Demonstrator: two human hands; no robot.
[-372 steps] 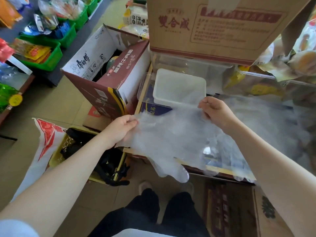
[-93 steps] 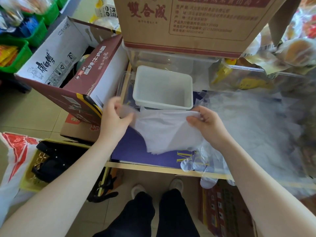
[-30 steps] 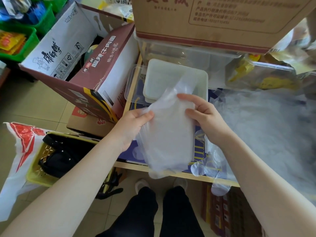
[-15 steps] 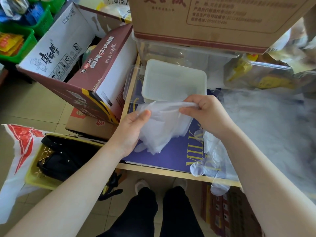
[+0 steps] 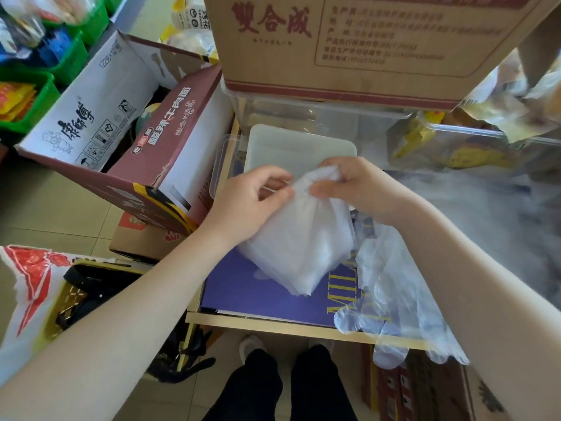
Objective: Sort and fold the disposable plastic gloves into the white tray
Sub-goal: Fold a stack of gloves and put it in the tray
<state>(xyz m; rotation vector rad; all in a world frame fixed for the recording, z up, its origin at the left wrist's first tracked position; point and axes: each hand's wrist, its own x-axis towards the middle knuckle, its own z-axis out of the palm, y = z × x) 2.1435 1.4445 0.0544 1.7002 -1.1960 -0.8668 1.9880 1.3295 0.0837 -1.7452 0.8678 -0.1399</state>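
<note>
Both hands are gripping the top edge of a folded bundle of gloves (image 5: 299,241), which is hanging over the purple sheet (image 5: 249,288) covering the worktop, just in front of the white tray (image 5: 291,147). The left hand (image 5: 246,202) is pinching the bundle between thumb and fingers; the right hand (image 5: 361,185) is bunching the same edge (its fingers curled tight around the plastic). The tray is sitting at the worktop's far left corner. Loose gloves (image 5: 391,299) are lying on the right side, some drooping over the near edge (image 5: 273,326).
</note>
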